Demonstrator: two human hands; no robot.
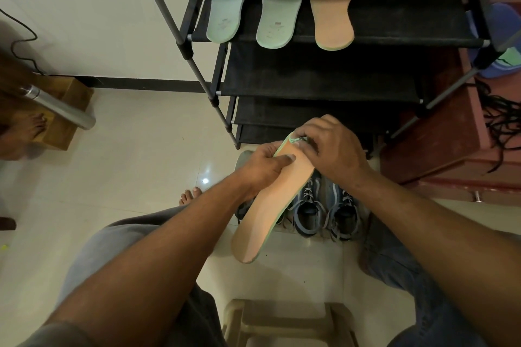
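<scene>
Head view: the person sits over an orange insole (276,205) held in the air just below the middle of the frame, above a pair of blue shoes (324,211) on the floor.

The insole's long axis runs from about 1 o'clock, where the toe end points away from the person, to about 7 o'clock, where the heel end hangs free and unsupported.

The left hand (262,166) grips the insole's 9 o'clock edge close to the toe, thumb pressed on the orange top face and fingers curled underneath.

The right hand (332,149) comes in from 3 o'clock. Its fingertips pinch the very tip of the toe, where a bit of the green rim shows. What exactly sits between them is too small to tell.

Both hands crowd the far end, so almost the whole length lies toward 7 o'clock of either grip. The right hand is nearer the tip and seems to do the fine work while the left steadies.

At 12 o'clock stands a black shoe rack (394,22), with a matching orange insole (332,3) on its top shelf.
</scene>
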